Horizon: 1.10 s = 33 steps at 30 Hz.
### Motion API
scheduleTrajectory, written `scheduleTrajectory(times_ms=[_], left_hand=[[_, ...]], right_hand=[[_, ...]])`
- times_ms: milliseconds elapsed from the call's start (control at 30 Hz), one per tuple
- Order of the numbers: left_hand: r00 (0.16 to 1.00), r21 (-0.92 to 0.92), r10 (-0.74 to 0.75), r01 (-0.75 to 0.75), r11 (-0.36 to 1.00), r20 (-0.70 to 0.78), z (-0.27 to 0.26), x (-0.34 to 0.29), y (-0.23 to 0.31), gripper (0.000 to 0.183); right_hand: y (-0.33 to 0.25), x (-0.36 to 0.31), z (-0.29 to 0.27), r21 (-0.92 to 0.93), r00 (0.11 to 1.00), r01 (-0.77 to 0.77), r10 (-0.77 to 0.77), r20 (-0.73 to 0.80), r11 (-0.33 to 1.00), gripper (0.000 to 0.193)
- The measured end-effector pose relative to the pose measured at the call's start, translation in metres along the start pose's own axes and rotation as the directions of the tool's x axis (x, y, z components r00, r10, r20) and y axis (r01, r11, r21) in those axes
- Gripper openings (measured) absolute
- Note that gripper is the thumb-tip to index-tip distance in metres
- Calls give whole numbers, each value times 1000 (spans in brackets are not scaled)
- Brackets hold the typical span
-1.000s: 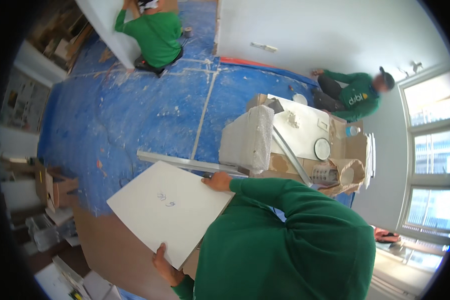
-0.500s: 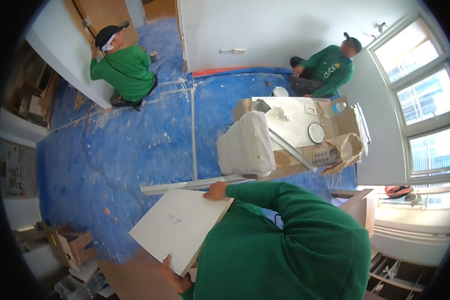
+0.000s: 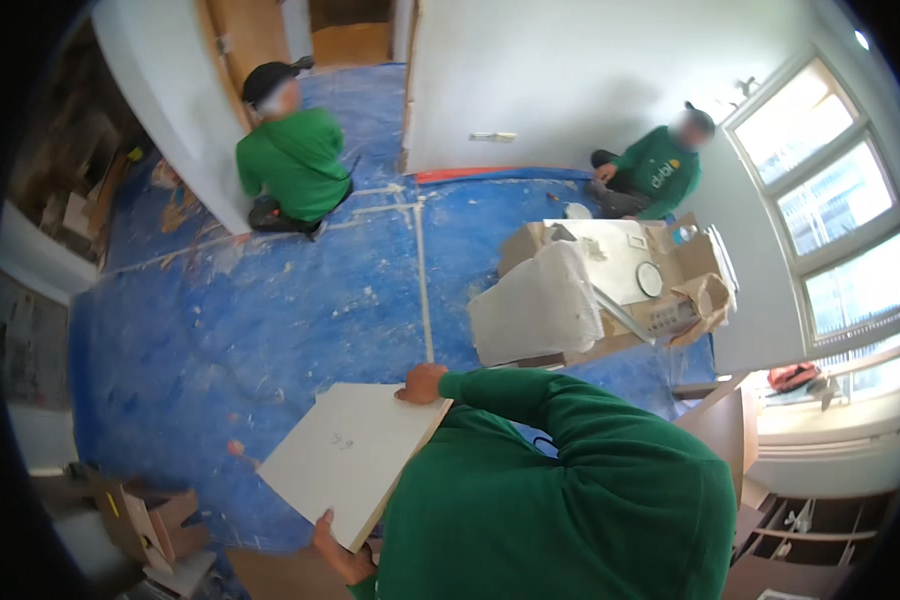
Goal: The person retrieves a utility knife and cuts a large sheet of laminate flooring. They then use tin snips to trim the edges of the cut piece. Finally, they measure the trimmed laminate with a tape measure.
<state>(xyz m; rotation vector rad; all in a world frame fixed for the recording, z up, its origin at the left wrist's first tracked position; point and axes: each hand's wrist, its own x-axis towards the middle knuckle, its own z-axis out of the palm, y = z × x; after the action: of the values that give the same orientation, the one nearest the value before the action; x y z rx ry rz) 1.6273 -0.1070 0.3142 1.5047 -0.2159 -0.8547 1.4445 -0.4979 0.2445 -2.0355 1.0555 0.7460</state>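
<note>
A flat white board (image 3: 355, 440) with a pale tan edge and a small handwritten mark on its face is held tilted at my left side. My right hand (image 3: 423, 384) grips its far right corner, fingers closed over the edge. My left hand (image 3: 338, 552) holds the near corner, its thumb on the white face and the other fingers hidden underneath. Both arms are in green sleeves, the right one reaching across in front of my body.
A makeshift table (image 3: 610, 265) carries a metal strip, round lid and paper bag; a wrapped white bundle (image 3: 535, 310) leans against it. Two people in green, one by the doorway (image 3: 295, 165), one by the wall (image 3: 655, 165), sit or crouch on blue sheeting (image 3: 240, 350). Cardboard (image 3: 150, 520) lies lower left.
My view has shifted, so the room sits farther right and lower. Both hands keep their hold on the board. The long white strip beyond it no longer shows. The person by the doorway has turned.
</note>
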Motion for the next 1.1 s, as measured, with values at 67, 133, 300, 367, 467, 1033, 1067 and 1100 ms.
scheduleTrajectory(times_ms=[67, 133, 300, 367, 467, 1033, 1067, 1100], left_hand=[[926, 526, 365, -356, 772, 92, -6, 9, 33, 58], [883, 616, 428, -447, 648, 190, -4, 34, 58, 60], [807, 600, 576, -526, 602, 130, -31, 77, 90, 62], [900, 363, 422, -359, 860, -110, -30, 106, 97, 54], [899, -409, -285, 135, 902, -332, -38, 152, 98, 42], [609, -702, -490, -162, 693, -624, -140, 365, 245, 42], [608, -609, -406, -165, 776, -682, -149, 376, 241, 41], [618, -501, -308, -162, 850, -723, -160, 392, 235, 40]], right_hand=[[-36, 18, -5, -48, 999, 38, -39, -34, 998, 58], [-13, 60, 5, -140, 948, 268, -287, -138, 953, 61], [-89, 83, -37, -48, 946, 270, -275, -170, 962, 79], [-108, 124, -37, -86, 967, 204, -214, -136, 975, 81], [-156, 163, -45, -107, 988, 146, -151, -42, 983, 83], [-501, 441, -149, -339, 902, 398, -295, 317, 853, 94], [-516, 457, -144, -327, 900, 397, -295, 320, 857, 95], [-521, 483, -131, -306, 904, 389, -296, 309, 869, 95]])
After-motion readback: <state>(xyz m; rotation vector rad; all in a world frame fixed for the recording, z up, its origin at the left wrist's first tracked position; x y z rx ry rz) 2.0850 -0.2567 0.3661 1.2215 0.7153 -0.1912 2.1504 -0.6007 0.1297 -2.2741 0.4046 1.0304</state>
